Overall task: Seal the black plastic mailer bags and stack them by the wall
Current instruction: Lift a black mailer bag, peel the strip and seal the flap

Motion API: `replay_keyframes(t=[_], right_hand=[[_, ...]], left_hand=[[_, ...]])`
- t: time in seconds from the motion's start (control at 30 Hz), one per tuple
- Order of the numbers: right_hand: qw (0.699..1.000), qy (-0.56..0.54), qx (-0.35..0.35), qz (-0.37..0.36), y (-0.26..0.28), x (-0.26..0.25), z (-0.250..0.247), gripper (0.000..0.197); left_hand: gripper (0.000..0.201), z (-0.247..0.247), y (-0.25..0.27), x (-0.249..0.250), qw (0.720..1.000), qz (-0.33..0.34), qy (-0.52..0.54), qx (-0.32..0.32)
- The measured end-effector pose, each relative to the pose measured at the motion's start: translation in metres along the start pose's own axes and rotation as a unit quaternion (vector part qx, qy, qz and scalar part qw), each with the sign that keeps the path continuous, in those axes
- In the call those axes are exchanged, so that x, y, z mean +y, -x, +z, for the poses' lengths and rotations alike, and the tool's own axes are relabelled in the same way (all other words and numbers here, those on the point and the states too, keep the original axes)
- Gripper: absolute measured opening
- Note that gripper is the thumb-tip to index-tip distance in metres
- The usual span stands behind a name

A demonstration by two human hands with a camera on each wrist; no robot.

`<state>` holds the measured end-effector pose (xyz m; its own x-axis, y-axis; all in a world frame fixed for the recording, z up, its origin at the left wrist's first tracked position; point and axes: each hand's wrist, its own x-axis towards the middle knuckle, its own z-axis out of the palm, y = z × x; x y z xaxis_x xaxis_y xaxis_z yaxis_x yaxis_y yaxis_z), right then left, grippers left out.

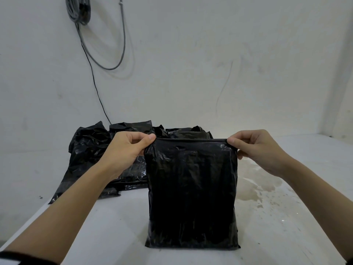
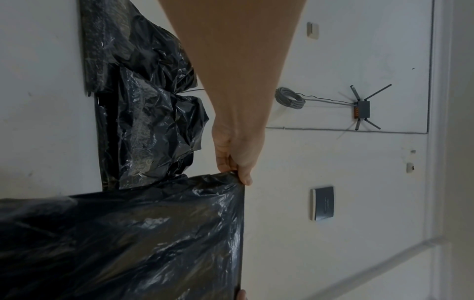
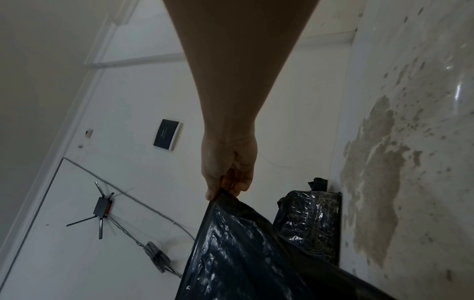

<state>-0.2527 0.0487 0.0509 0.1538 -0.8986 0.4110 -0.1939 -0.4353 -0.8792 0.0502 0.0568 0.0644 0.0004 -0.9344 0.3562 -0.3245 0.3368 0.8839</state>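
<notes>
Pinching both top corners of black mailer bag [image 1: 192,196], upright on white worktop [image 1: 277,217].
Left hand [image 1: 127,148] grip: thumb and forefinger nip left corner; right hand [image 1: 256,148] grip does same at right corner, folded top edge taut between them. Bag bottom rests on worktop. Behind it, pile of black mailer bags [image 1: 91,150] lies against the wall [image 1: 191,73]. Grey cable coil [image 1: 78,10] hangs above; stain patch [image 1: 256,188] right of bag.

The mailer bag [image 1: 192,192] at centre frame is thin black plastic, glossy and finely wrinkled. The piled bags [image 1: 89,150] behind it, left of centre, are shinier and heavily crumpled. The white tabletop [image 1: 286,217] looks smooth, with rough, matt blotches at right.
</notes>
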Motion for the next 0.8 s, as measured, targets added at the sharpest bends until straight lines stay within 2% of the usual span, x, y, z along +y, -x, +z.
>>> replay_keyframes(t=[0.17,0.3,0.53,0.8], right_hand=[[0.999,0.018,0.026,0.001,0.001,-0.003,0.003,0.017],[0.997,0.029,0.074,0.009,-0.001,-0.003,0.014,0.017],[0.974,-0.140,0.092,0.154,-0.010,0.006,0.038,0.025],[0.943,-0.199,0.105,0.245,-0.008,0.032,0.058,0.024]], left_hand=[[0.024,0.002,0.000,0.002,0.999,0.015,-0.048,0.006],[0.021,0.010,-0.001,0.004,0.994,0.029,-0.096,0.048],[0.032,0.025,-0.008,-0.011,0.993,-0.094,0.065,0.032],[0.028,0.037,-0.001,-0.041,0.970,-0.177,0.163,0.015]])
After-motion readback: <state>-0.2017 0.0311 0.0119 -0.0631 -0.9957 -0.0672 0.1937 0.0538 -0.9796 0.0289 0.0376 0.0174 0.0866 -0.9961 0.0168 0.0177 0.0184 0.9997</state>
